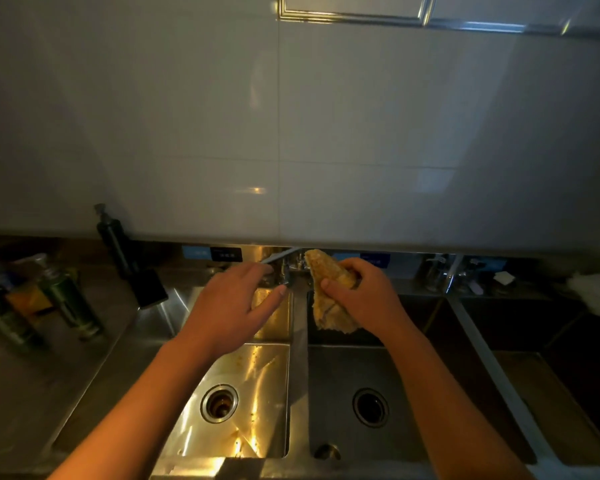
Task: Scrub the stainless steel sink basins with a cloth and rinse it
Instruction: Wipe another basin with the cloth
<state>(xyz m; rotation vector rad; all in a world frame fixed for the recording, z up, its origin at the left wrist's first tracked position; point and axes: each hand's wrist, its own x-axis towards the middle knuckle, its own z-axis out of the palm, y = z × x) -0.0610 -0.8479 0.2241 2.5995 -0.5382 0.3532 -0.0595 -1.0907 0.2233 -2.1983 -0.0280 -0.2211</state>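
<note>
Centrally, the right hand (364, 296) closes its grip around a yellow cloth (328, 292), held above the middle basin (361, 382) just beside the divider. The left hand (232, 306) reaches to the faucet (286, 271), fingers loosely spread and holding nothing, thumb tip near the spout. Below it lies the left basin (243, 393), brightly lit, with brown specks on its floor. A third basin (541, 375) sits farther right. Green bottles (66, 299) stand on the bench (25, 375) at left. Blue and black labels (212, 253) on the back ledge carry writing too blurred to read.
</note>
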